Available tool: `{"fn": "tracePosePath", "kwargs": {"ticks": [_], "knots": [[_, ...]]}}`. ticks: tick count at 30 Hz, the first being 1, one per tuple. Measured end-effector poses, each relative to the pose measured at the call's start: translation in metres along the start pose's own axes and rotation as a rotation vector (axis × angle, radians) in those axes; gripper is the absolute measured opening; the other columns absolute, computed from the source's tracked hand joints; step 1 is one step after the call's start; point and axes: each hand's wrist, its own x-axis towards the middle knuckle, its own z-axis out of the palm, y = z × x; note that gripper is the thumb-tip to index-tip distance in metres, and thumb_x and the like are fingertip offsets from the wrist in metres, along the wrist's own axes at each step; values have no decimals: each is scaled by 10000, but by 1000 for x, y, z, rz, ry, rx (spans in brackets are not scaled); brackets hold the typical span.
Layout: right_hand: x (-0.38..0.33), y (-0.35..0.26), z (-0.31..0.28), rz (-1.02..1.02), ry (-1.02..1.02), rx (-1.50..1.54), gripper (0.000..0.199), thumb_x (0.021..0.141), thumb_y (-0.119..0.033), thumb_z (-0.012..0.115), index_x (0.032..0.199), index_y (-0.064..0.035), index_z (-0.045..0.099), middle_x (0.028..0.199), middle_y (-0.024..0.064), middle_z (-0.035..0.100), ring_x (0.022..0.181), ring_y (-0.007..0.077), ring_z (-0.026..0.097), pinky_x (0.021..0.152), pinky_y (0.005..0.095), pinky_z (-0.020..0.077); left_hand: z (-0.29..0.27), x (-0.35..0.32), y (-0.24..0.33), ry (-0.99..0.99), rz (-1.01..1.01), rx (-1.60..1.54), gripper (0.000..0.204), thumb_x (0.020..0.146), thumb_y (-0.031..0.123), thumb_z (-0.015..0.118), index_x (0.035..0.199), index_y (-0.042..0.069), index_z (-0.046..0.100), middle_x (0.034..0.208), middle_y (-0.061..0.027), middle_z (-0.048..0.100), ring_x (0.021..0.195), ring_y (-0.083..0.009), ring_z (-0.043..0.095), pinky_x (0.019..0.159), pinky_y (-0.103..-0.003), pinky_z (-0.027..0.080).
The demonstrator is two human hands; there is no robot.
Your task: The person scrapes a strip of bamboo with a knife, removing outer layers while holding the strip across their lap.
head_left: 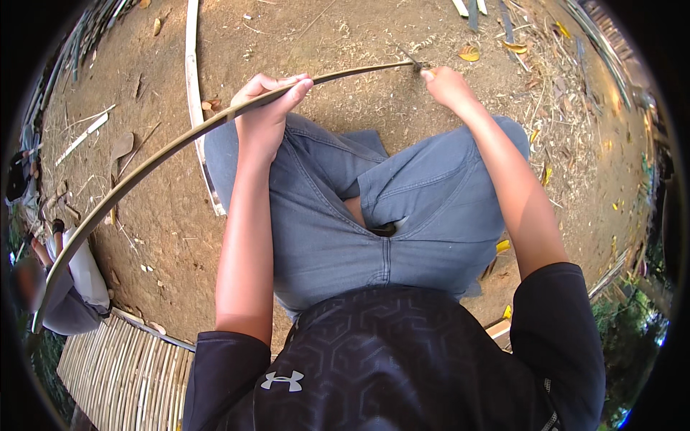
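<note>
Nearest the camera is the person's black shirt, then the grey trousers (338, 215), knees spread as they sit above bare ground (374, 43). Both forearms reach forward over the knees.

The left hand (267, 115) is closed around a long thin strip (165, 154), apparently bamboo; the fingers wrap over it from above and the thumb lies along it. The right hand (447, 86) pinches the strip's far end, with a small dark blade or tool (411, 59) just beyond the fingertips; whether the hand holds that tool or only the strip I cannot tell. The two hands are well apart, with a short stretch of the strip between them.

The strip is off the ground. It runs from the right hand through the left and sweeps in a long bow down toward the left, ending near a seated person (68, 287) at the left edge.

As a judgement: the work looks to be at the strip's very end, so either it has only begun there or the long length behind the left hand is already dressed. That length looks even and smooth, which leans toward the latter, but the surface is too small to read.

Behind the left knee a pale split pole (192, 86) lies on the ground, running away from the person. Farther off, slivers and dry leaves (471, 52) are scattered about. A slatted mat (122, 373) lies at the lower left.
</note>
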Motion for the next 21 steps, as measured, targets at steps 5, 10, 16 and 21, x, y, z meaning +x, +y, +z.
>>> {"fn": "tracePosePath", "kwargs": {"ticks": [5, 10, 16, 21], "knots": [[22, 44, 18, 135, 13, -30, 405, 994, -364, 486, 1103, -27, 683, 1043, 248, 690, 1001, 408, 664, 879, 479, 503, 7, 2, 1, 47, -29, -43, 232, 832, -28, 759, 758, 53, 555, 950, -184, 732, 953, -193, 706, 837, -303, 566], [4, 19, 23, -195, 47, 114, 464, 1021, -366, 420, 1034, 34, 655, 948, 261, 682, 957, 422, 655, 884, 506, 490, 2, 0, 1, 85, -45, 61, 221, 865, -12, 728, 820, 31, 516, 1017, -232, 700, 953, -233, 702, 838, -325, 600], [6, 3, 33, -35, 96, 83, 451, 1040, -343, 377, 1165, 27, 602, 1074, 267, 669, 1052, 425, 638, 947, 496, 490, 6, 5, 7, 194, -159, -35, 231, 880, 60, 735, 851, 31, 507, 996, -180, 676, 970, -238, 689, 857, -378, 616], [1, -3, 24, 1, 66, 19, 471, 1040, -361, 371, 1175, 23, 607, 1064, 266, 678, 1051, 412, 650, 945, 489, 501, 8, 2, 6, 194, -120, -57, 226, 881, 64, 735, 858, 25, 514, 1000, -179, 672, 963, -229, 685, 860, -383, 615]]}}
